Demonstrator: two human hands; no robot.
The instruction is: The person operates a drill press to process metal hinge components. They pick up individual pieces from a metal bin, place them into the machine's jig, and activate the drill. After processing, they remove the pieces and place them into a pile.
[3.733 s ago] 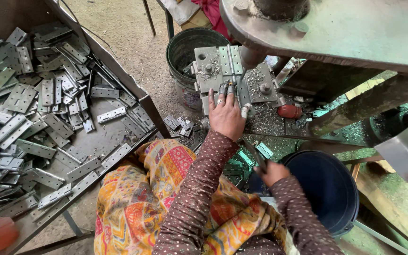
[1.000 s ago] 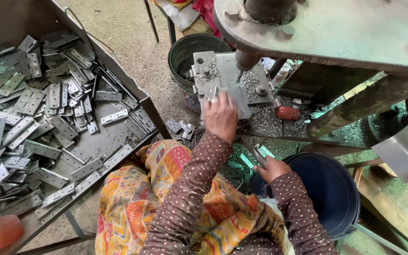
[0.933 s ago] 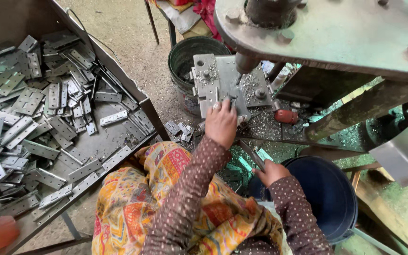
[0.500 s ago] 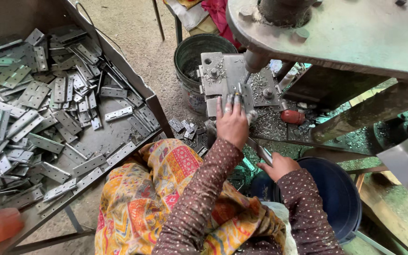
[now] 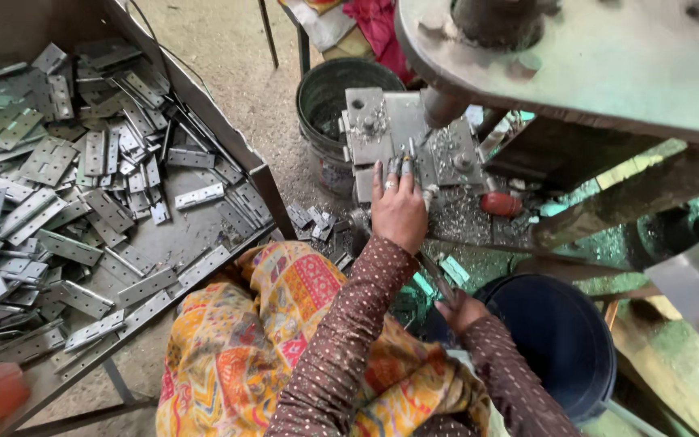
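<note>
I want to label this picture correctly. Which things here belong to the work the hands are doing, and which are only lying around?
In use:
- left hand, fingers on the metal die block
- press ram over the block
- right hand holding a thin rod

Lying about:
- tray of loose hinge plates
- grey bucket
- blue bucket
- red cloth

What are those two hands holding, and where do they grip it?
The left hand presses a small metal piece on the press plate with its fingers. The right hand grips a thin rod near its lower end.
</note>
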